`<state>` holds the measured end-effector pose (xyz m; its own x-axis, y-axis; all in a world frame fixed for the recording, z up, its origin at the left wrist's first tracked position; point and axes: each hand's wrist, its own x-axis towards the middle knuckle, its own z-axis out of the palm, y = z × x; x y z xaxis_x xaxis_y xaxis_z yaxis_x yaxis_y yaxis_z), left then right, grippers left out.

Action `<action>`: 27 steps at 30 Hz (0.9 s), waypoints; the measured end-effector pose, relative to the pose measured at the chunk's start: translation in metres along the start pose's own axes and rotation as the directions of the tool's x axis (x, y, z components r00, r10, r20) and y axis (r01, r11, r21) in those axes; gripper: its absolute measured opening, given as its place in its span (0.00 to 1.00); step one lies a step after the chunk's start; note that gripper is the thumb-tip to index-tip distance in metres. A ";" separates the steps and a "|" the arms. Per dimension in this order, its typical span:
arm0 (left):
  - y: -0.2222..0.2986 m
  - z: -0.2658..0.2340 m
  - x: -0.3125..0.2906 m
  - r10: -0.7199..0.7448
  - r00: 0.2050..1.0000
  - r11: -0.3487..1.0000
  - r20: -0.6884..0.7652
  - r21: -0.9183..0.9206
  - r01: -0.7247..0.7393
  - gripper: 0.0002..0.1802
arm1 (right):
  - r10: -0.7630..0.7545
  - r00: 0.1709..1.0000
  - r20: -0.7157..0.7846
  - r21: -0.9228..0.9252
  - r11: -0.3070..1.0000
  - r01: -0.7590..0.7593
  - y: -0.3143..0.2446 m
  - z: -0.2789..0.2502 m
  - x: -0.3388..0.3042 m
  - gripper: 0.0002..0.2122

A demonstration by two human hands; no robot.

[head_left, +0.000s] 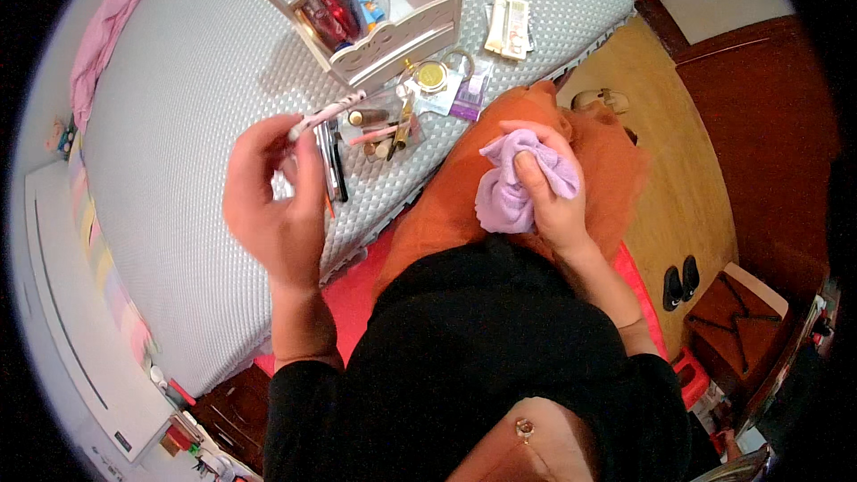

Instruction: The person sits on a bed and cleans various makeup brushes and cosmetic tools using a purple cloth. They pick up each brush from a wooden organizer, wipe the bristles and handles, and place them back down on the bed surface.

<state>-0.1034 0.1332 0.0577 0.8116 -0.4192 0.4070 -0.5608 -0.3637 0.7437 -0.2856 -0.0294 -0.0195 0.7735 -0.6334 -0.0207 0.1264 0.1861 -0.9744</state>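
Observation:
My left hand (275, 205) is raised over the bed's near edge, thumb and fingers pinching a slim pale pink, dark-patterned pen-like stick (335, 109). Above my lap, my right hand (561, 214) grips a crumpled lilac cloth (507, 195), its thumb pressed on top. Just beyond the stick lies a group of small cosmetics: a brown-capped tube (366, 116), a gold tube (403, 128) and several slim pencils. Dark pens (335, 165) lie partly behind my left hand. A round gold-and-white case (431, 77) rests beside a purple-and-clear packet (470, 98).
A white wooden organizer box (379, 52) stands on the quilted grey bed cover (178, 125), holding red bottles (328, 18) and a blue tube (368, 9). Cream-coloured packages (509, 27) lie to its right. Black slippers (680, 282) and a brown stool (736, 317) stand on the floor at right.

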 end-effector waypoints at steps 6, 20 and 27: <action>0.004 0.017 -0.023 -0.073 0.951 0.759 0.299 -0.602 0.247 0.08 | 0.087 0.996 -0.012 0.312 0.947 -0.079 0.006 0.000 0.009 0.22; 0.003 0.071 -0.047 0.182 0.815 0.911 0.551 -0.406 0.072 0.12 | -0.060 0.990 0.128 0.183 0.982 0.036 -0.005 0.027 0.004 0.26; 0.005 0.077 -0.059 0.299 0.784 0.951 0.543 -0.101 -0.293 0.11 | -0.110 0.992 0.067 0.038 0.993 0.107 0.005 0.018 0.006 0.22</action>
<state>-0.1668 0.0921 -0.0030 0.3799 -0.8896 0.2537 -0.7545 -0.1393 0.6413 -0.2694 -0.0190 -0.0205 0.7950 -0.5980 0.1016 0.2324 0.1456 -0.9617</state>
